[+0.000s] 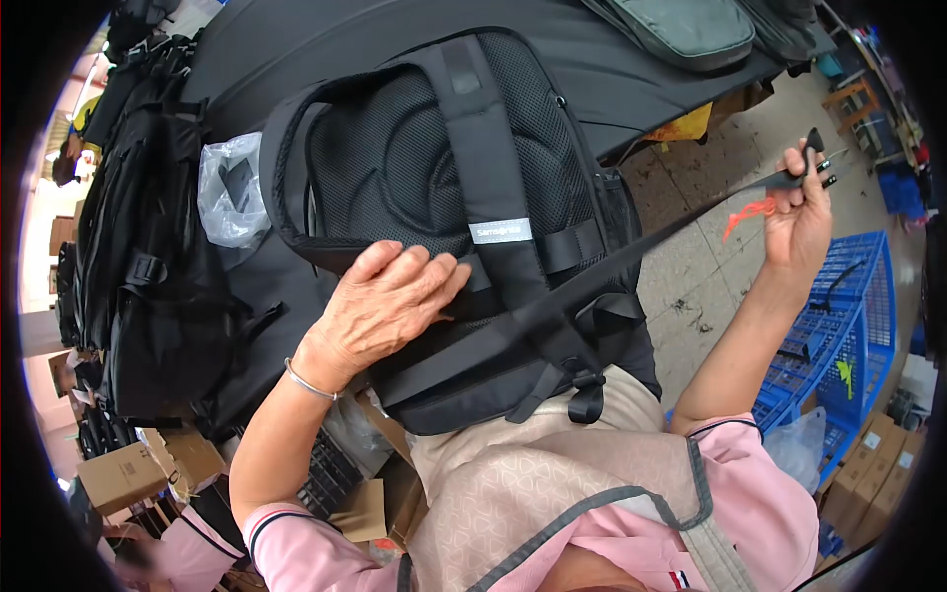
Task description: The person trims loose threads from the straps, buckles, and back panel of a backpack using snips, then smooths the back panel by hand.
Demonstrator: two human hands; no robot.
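Observation:
A black backpack [390,148] lies with its padded mesh back facing up, partly on the table and partly against my lap. A grey label reading "Samsonite" [501,231] sits on its middle band. My left hand [395,301] presses on the back panel, its fingers curled over the fabric. Out to the right, my right hand [801,212] is closed around the end of a long black webbing strap [681,232], pulled taut from the backpack. The same hand holds small black-handled scissors [814,143], partly hidden by the fingers, with an orange-red string [748,214] hanging beside them.
A clear plastic bag [234,192] lies left of the backpack on the black-covered table [296,49]. Black bags [163,335] are piled at left, and a grey-green bag [691,35] lies at the far right. A blue crate [838,316] and cardboard boxes [873,474] stand on the right.

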